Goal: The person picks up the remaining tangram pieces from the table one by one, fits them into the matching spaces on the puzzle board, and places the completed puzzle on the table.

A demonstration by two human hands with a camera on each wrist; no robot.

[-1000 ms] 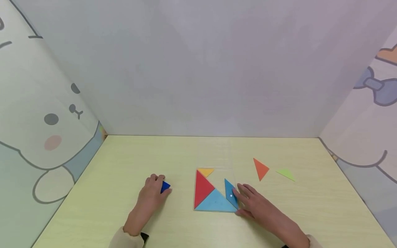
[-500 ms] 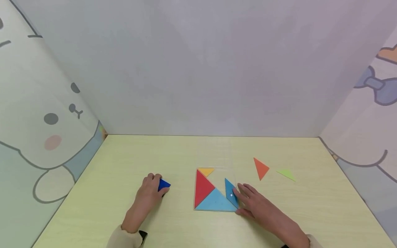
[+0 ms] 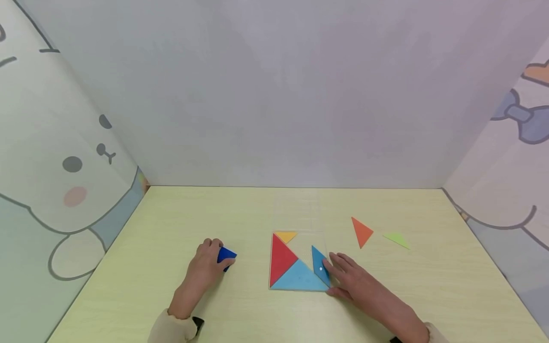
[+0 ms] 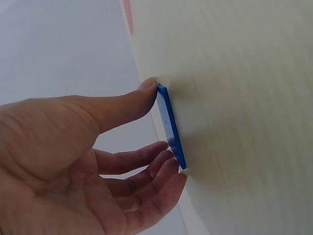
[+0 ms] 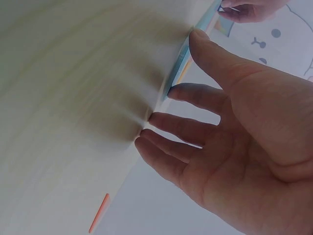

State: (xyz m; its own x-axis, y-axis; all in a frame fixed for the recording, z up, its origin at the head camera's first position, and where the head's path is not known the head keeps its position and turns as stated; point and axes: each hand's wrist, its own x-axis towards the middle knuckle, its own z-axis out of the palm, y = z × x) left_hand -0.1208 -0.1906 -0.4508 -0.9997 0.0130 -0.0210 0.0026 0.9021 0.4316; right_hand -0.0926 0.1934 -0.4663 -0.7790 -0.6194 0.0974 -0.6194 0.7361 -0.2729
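Note:
In the head view my left hand point(image 3: 206, 264) pinches a dark blue tangram piece point(image 3: 224, 256) by its edges. In the left wrist view, the thumb is at one end of this dark blue piece point(image 4: 169, 125) and fingertips are at the other. My right hand point(image 3: 353, 281) rests with fingers extended beside a blue parallelogram point(image 3: 318, 262), its index finger touching that piece. The right thumb lies at the corner of a light blue triangle point(image 3: 298, 278). A red triangle point(image 3: 281, 259) adjoins the light blue one, and a small yellow triangle point(image 3: 285, 236) sits at the red one's top.
An orange triangle point(image 3: 362, 232) and a small green triangle point(image 3: 397, 239) lie on the right of the pale wooden table point(image 3: 206, 209). Behind rises a plain pale wall point(image 3: 274, 95). Side panels with cartoon drawings point(image 3: 73, 181) flank the table.
My left fingers have shifted slightly on the dark blue piece, so more of it shows. The right hand and the other pieces stay where they were.

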